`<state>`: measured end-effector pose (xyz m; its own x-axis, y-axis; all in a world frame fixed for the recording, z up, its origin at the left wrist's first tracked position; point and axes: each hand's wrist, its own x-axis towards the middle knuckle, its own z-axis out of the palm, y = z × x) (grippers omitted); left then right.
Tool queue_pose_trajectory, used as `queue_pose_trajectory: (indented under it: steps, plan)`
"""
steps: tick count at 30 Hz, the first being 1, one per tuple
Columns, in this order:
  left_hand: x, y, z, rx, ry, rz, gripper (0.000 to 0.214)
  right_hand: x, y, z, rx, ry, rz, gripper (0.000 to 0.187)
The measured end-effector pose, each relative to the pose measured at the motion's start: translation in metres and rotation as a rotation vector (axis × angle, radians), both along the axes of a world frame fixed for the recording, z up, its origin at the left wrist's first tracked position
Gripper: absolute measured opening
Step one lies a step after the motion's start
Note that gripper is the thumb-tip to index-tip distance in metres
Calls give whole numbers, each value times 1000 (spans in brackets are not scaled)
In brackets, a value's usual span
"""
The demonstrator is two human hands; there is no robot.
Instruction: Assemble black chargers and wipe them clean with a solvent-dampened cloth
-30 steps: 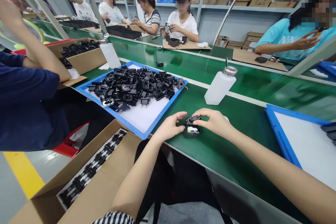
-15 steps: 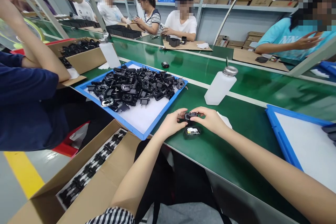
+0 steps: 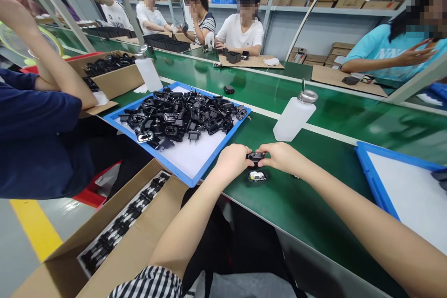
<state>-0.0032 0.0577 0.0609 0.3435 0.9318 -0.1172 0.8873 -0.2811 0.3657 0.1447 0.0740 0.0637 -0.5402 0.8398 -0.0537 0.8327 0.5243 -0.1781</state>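
From the left, I see a tray (image 3: 181, 160) heaped with black plugs (image 3: 188, 114), then the left hand (image 3: 235, 160), nearly closed, pinching a black piece (image 3: 256, 157) above an open case (image 3: 257, 176) on the green bench (image 3: 307, 214); the right hand (image 3: 281, 156) pinches its other end. Two-handed adjusting, I'd judge; the next move seems to call for even, steady fingertips.

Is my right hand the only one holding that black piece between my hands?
No, the left hand and right hand both hold the black piece, one at each end.
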Motion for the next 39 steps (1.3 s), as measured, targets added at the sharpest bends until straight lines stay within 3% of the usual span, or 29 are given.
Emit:
queue_pose_trajectory:
  steps: [4,8,13,20,24,28,31,34,39]
  plan:
    - [14,3,27,-74,157,-11,22,-5,4,7,-52,-102,-12,17]
    - [20,15,38,-182,227,-78,28,-7,7,13,-169,-118,-6,14]
    - [25,26,39,-232,276,-109,27,-8,13,15,-275,-67,-13,14]
    - [33,21,42,-222,284,-117,25,-8,15,13,-332,20,-46,11]
    - [22,15,39,-219,270,-79,27,-3,15,14,-371,63,28,17]
    - [-1,1,21,-192,205,-66,34,5,23,25,-431,-17,2,37]
    - [-26,-12,3,-152,82,-13,46,0,48,35,-264,43,-138,40]
    - [-51,-12,-5,-82,-78,130,39,-19,90,38,-83,101,-284,37]
    - [-73,24,1,145,114,372,28,-53,165,25,-10,69,-624,49]
